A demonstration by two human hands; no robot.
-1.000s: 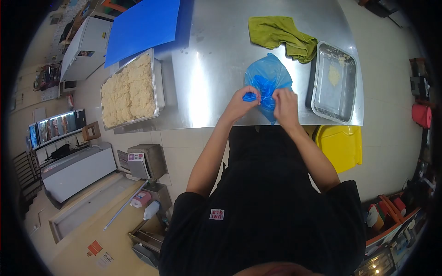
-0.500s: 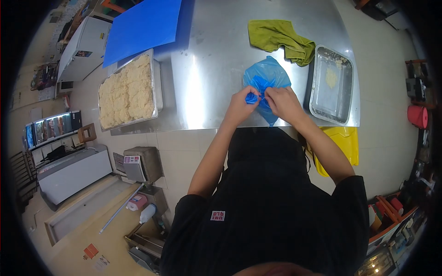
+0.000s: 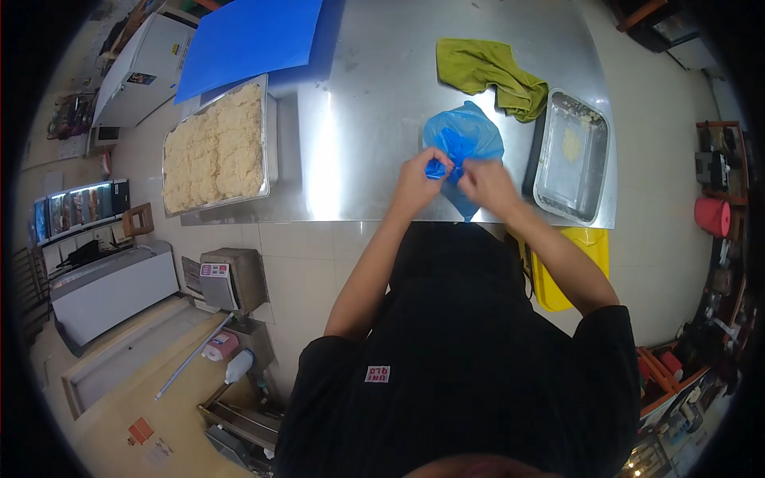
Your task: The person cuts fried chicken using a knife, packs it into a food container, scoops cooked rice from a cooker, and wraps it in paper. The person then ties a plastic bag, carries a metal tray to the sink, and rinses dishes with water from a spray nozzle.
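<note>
A translucent blue plastic bag (image 3: pixel 479 137) lies on the steel table near its front edge, its top gathered and twisted. My left hand (image 3: pixel 417 183) is closed in a pinch on the gathered blue plastic, and a bit of it pokes out beside the thumb. On the other side of the gather, my right hand (image 3: pixel 488 185) is curled with its fingers against the bag; it is slightly blurred. What the bag contains cannot be made out.
The steel table (image 3: pixel 362 135) holds a tray of pale crumbly food (image 3: pixel 215 151), a blue board (image 3: pixel 251 44), a green cloth (image 3: pixel 482 68) and a metal pan (image 3: pixel 570 171) with residue. Below the table's edge is a yellow container (image 3: pixel 558 291). A weighing scale (image 3: pixel 219 285) stands at the left.
My right hand has shifted slightly down and its fingers have turned at the bag's neck. My left hand keeps its pinch. The whole view has moved a little.
</note>
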